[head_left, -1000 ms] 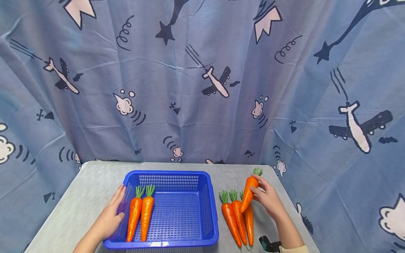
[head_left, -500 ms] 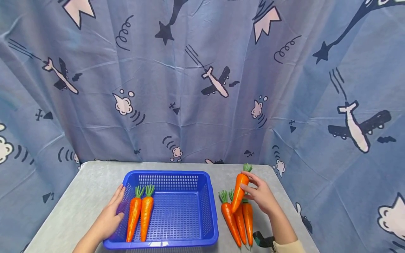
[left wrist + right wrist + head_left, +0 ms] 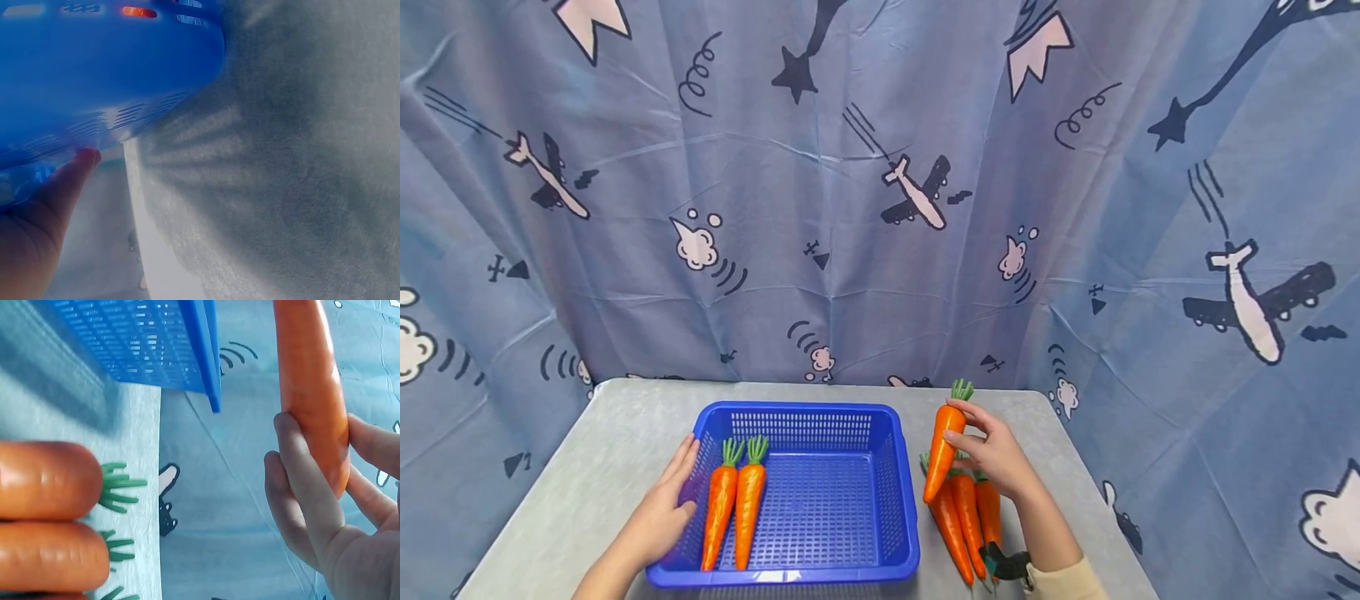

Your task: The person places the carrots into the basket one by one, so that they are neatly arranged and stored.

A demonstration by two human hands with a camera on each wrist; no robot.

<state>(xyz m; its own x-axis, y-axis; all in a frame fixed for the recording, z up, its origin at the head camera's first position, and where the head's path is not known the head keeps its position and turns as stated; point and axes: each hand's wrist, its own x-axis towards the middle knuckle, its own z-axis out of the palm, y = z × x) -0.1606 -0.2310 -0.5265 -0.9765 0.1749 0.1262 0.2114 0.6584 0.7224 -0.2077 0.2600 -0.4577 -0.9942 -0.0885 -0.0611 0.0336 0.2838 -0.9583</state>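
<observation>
My right hand [image 3: 995, 454] holds an orange carrot [image 3: 945, 446] by its thick upper end, green stalks up, tip slanting down to the left. It hovers above three carrots lying side by side on the table, among them the middle carrot [image 3: 968, 517]. In the right wrist view, fingers and thumb pinch the carrot [image 3: 312, 375] from both sides. My left hand [image 3: 658, 517] rests against the left side of a blue plastic basket [image 3: 895, 500], fingers straight. Two carrots, one of them the right-hand carrot [image 3: 748, 508], lie along the basket's left side.
The grey-white table [image 3: 572, 475] is bounded at the back and sides by a blue curtain [image 3: 775, 208] printed with planes and stars. A dark strap [image 3: 1006, 565] sits on the right wrist, covering part of the lower carrots.
My right hand has carried the carrot leftward and slightly up, from over the rightmost carrot to over the leftmost one, nearer the basket. My left hand and the basket stay put.
</observation>
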